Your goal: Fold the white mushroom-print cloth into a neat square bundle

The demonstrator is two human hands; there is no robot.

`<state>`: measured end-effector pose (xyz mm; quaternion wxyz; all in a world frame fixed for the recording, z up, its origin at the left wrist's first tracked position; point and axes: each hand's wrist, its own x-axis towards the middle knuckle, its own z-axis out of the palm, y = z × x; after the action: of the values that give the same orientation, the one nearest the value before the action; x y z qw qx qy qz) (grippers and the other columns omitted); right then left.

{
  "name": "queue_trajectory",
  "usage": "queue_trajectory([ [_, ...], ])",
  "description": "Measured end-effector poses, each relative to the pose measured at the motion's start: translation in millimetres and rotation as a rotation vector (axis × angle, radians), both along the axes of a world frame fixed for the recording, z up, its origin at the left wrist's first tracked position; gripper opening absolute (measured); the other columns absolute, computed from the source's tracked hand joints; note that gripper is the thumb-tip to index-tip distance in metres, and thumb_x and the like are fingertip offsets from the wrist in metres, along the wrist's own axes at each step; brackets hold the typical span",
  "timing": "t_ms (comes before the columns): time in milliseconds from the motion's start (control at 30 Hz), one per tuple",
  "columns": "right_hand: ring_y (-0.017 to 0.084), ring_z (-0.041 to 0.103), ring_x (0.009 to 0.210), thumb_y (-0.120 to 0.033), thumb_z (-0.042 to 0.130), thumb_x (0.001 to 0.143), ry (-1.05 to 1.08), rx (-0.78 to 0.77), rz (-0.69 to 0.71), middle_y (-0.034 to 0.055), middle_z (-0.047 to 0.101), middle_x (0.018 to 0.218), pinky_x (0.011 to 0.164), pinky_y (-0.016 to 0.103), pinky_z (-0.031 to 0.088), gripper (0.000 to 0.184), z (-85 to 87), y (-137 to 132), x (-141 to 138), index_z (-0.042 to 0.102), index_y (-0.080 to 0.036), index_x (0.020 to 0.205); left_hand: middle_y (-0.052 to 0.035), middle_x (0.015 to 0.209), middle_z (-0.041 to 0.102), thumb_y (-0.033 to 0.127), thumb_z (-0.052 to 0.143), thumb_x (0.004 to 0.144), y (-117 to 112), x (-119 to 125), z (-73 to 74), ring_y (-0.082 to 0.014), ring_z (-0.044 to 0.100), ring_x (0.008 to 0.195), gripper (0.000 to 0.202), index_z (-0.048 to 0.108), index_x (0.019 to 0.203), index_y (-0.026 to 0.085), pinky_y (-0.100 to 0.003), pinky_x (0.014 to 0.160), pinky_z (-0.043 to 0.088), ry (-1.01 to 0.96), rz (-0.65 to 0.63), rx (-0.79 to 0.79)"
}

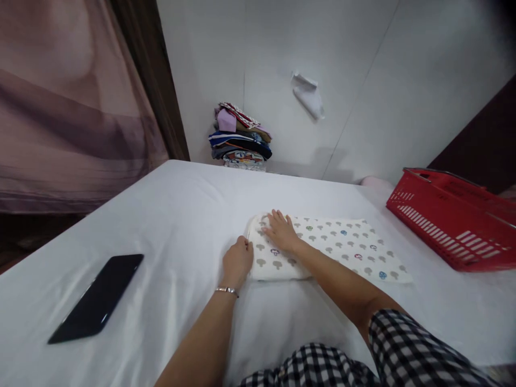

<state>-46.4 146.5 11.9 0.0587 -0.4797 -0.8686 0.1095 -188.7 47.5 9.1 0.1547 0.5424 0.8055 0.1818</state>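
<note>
Surface: a white sheeted bed fills the lower and middle frame. A pink curtain hangs at upper left.

A red slotted plastic basket sits at the right edge, near the cloth but not touching it.

Item in hand: a white rectangular cloth printed with small mushrooms lies flat at frame centre, and its left end looks doubled over.

A stack of folded coloured garments stands against the wall, upper centre. A black slab phone lies at lower left, well apart from the cloth.

Right hand: spread open, palm down, pressing the cloth's left end and holding nothing.

Left hand: curled against the cloth's left edge. Whether it pinches the edge cannot be told. A thin silver bracelet sits at the wrist.

Judgement: the step in hand is flattening the folded left end. Any further fold would call for the right palm to come off the cloth and for a sure hold on an edge.
</note>
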Motion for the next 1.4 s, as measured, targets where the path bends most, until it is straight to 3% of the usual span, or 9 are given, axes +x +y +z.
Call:
queue_trajectory([
  [200, 0.025, 0.004, 0.14, -0.06, 0.019, 0.09, -0.044, -0.036, -0.048, 0.0092, 0.012, 0.153, 0.11, 0.046, 0.002, 0.07, -17.5, 12, 8, 0.024, -0.016, 0.144, -0.0059, 0.08, 0.067, 0.034, 0.035, 0.089, 0, 0, 2.0, -0.0222, 0.063, 0.076, 0.023, 0.054, 0.092, 0.021, -0.029, 0.059, 0.038, 0.005, -0.003, -0.018],
  [333, 0.025, 0.005, 0.14, -0.059, 0.021, 0.09, -0.028, -0.095, -0.029, 0.01, 0.011, 0.153, 0.11, 0.047, 0.006, 0.069, -6.1, 15, 14, 0.024, -0.017, 0.144, -0.0054, 0.08, 0.068, 0.035, 0.034, 0.089, 1, -1, 2.5, -0.0223, 0.063, 0.075, 0.023, 0.054, 0.09, 0.022, -0.028, 0.058, 0.037, 0.001, -0.006, -0.022],
  [433, 0.024, 0.002, 0.141, -0.058, 0.018, 0.091, -0.023, -0.057, -0.071, 0.011, 0.008, 0.153, 0.11, 0.047, 0.004, 0.069, 1.5, 16, 29, 0.022, -0.015, 0.145, -0.0047, 0.08, 0.067, 0.036, 0.035, 0.089, 1, -2, 1.7, -0.0218, 0.063, 0.074, 0.023, 0.053, 0.089, 0.022, -0.028, 0.057, 0.036, 0.003, -0.007, -0.017],
  [667, 0.026, 0.004, 0.14, -0.06, 0.019, 0.09, -0.082, -0.05, -0.198, 0.0105, 0.011, 0.153, 0.109, 0.05, 0.003, 0.07, -13.0, 26, 49, 0.022, -0.016, 0.145, -0.0055, 0.081, 0.067, 0.036, 0.034, 0.088, 2, -2, 2.7, -0.0229, 0.061, 0.076, 0.024, 0.053, 0.091, 0.022, -0.029, 0.058, 0.036, 0.005, -0.003, -0.028],
  [867, 0.024, 0.002, 0.141, -0.061, 0.019, 0.089, -0.074, -0.088, -0.226, 0.0099, 0.008, 0.154, 0.11, 0.047, 0.005, 0.071, -2.4, 28, 78, 0.022, -0.017, 0.145, -0.0053, 0.081, 0.067, 0.036, 0.035, 0.088, 2, -3, 3.4, -0.0223, 0.061, 0.075, 0.023, 0.053, 0.089, 0.022, -0.029, 0.058, 0.035, -0.004, -0.006, -0.028],
  [1000, 0.024, 0.003, 0.141, -0.059, 0.02, 0.09, -0.123, -0.017, -0.334, 0.0101, 0.009, 0.153, 0.11, 0.046, 0.004, 0.072, -15.3, 22, 107, 0.021, -0.014, 0.145, -0.005, 0.081, 0.067, 0.037, 0.035, 0.088, 3, -3, 2.5, -0.0217, 0.062, 0.075, 0.024, 0.054, 0.089, 0.021, -0.028, 0.057, 0.035, -0.002, -0.004, -0.031],
  [1100, 0.024, 0.004, 0.14, -0.058, 0.02, 0.09, -0.148, -0.006, -0.338, 0.0101, 0.011, 0.153, 0.11, 0.046, 0.004, 0.071, -24.1, 20, 114, 0.021, -0.013, 0.145, -0.0049, 0.081, 0.068, 0.037, 0.035, 0.088, 4, -3, 2.2, -0.022, 0.062, 0.075, 0.024, 0.053, 0.089, 0.022, -0.028, 0.056, 0.035, 0.005, -0.001, -0.04],
  [1233, 0.025, 0.007, 0.14, -0.057, 0.02, 0.091, -0.127, -0.087, -0.324, 0.0104, 0.012, 0.153, 0.11, 0.046, 0.007, 0.069, -15.0, 18, 116, 0.023, -0.014, 0.145, -0.0049, 0.08, 0.067, 0.039, 0.033, 0.088, 4, -4, 2.8, -0.0226, 0.062, 0.074, 0.026, 0.053, 0.088, 0.022, -0.028, 0.056, 0.036, 0.008, -0.005, -0.056],
  [1400, 0.024, 0.001, 0.141, -0.058, 0.021, 0.09, -0.109, -0.047, -0.336, 0.0092, 0.007, 0.154, 0.11, 0.046, 0.003, 0.07, -7.6, 11, 129, 0.02, -0.015, 0.146, -0.0065, 0.081, 0.067, 0.042, 0.031, 0.087, 6, -6, 5.4, -0.0238, 0.062, 0.074, 0.031, 0.054, 0.09, 0.021, -0.029, 0.056, 0.038, 0.016, -0.02, -0.079],
])
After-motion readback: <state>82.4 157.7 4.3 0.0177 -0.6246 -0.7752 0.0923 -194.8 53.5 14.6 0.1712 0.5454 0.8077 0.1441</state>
